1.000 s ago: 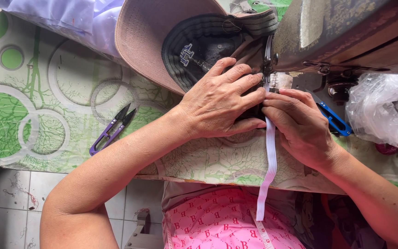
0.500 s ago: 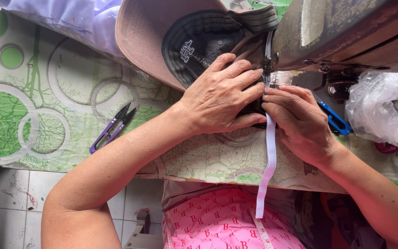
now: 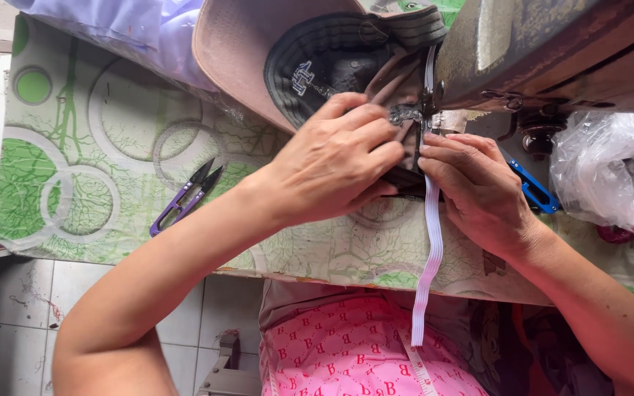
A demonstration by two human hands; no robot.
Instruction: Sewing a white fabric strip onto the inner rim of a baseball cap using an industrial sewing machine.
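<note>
The white elastic (image 3: 430, 242) runs lengthwise toward the person, its far end under the sewing machine's (image 3: 552, 44) presser foot on the cap (image 3: 317, 66), its near end hanging off the worktop (image 3: 75, 147). Sewing seems under way. The left hand (image 3: 332, 165) presses flat on the cap; the right hand (image 3: 478, 194) pins the elastic with extended fingers. Feeding calls for steady, straight guidance. Snips (image 3: 185, 196) lie to the left.

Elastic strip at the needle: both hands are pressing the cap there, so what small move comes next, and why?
Probably feed the cap and white elastic strip slightly further under the presser foot. The left hand and right hand flatten both beside it, and most of the strip hangs unsewn over the table edge.
</note>
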